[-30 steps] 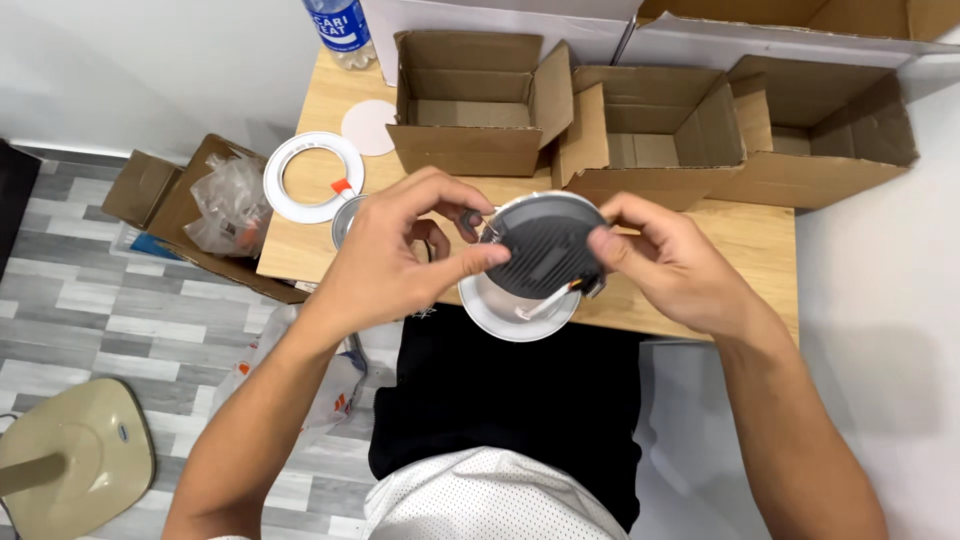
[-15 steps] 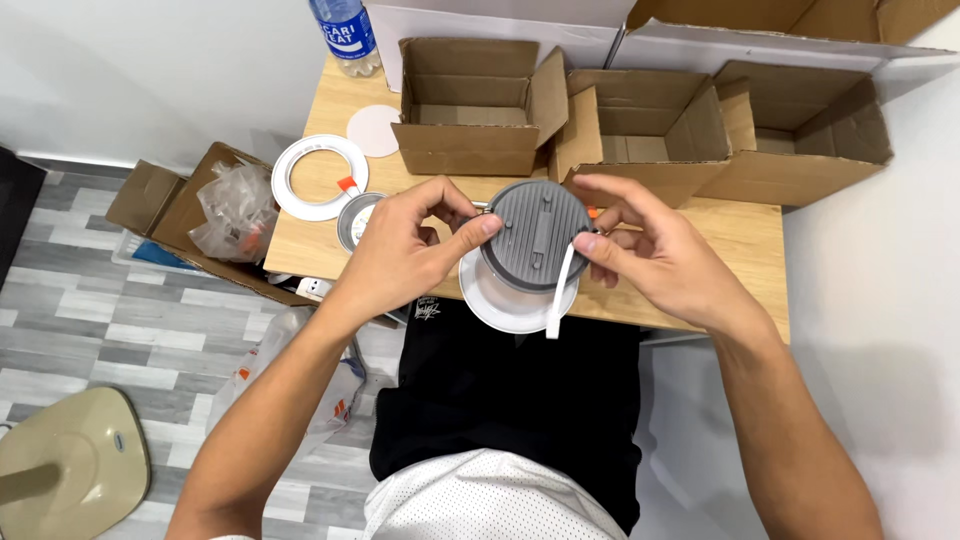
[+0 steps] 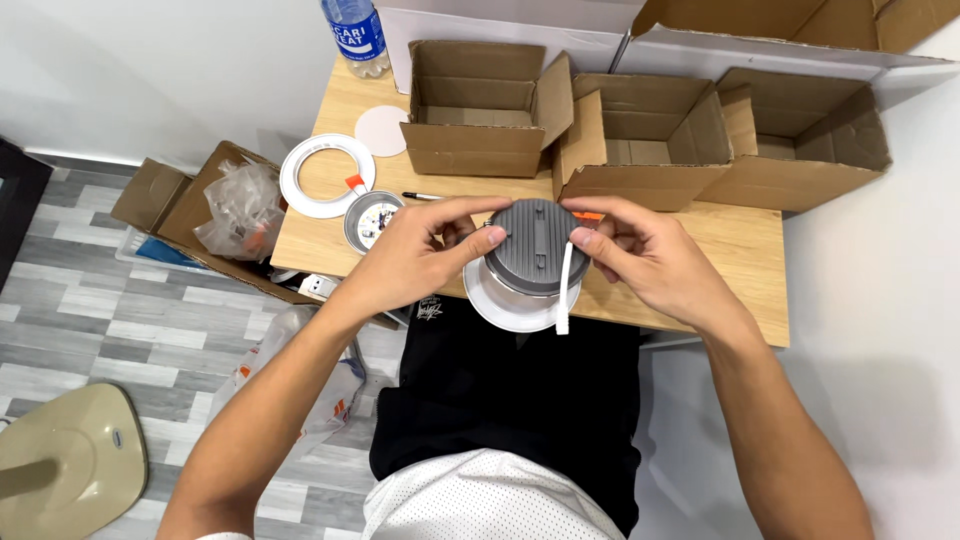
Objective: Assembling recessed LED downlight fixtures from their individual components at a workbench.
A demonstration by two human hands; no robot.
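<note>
A round grey lamp (image 3: 537, 248) with a white rim is gripped above the near edge of the wooden surface (image 3: 700, 255), pinched between the closed fingers of the left hand (image 3: 415, 258) and the right hand (image 3: 640, 255) (a white strap hangs down). Open boxes (image 3: 485, 110), a white ring (image 3: 326, 176) and a bottle (image 3: 355, 35) are seen behind; grey plank floor (image 3: 80, 330) lies below.

A small assembly workstation: open cardboard boxes (image 3: 480, 110) stand beyond the hands on a wooden table (image 3: 740, 250), lamp parts (image 3: 325, 175) lying left of them

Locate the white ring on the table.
In the head view, the white ring lies flat at the wooden table's left end, beside the small white disc.
</note>
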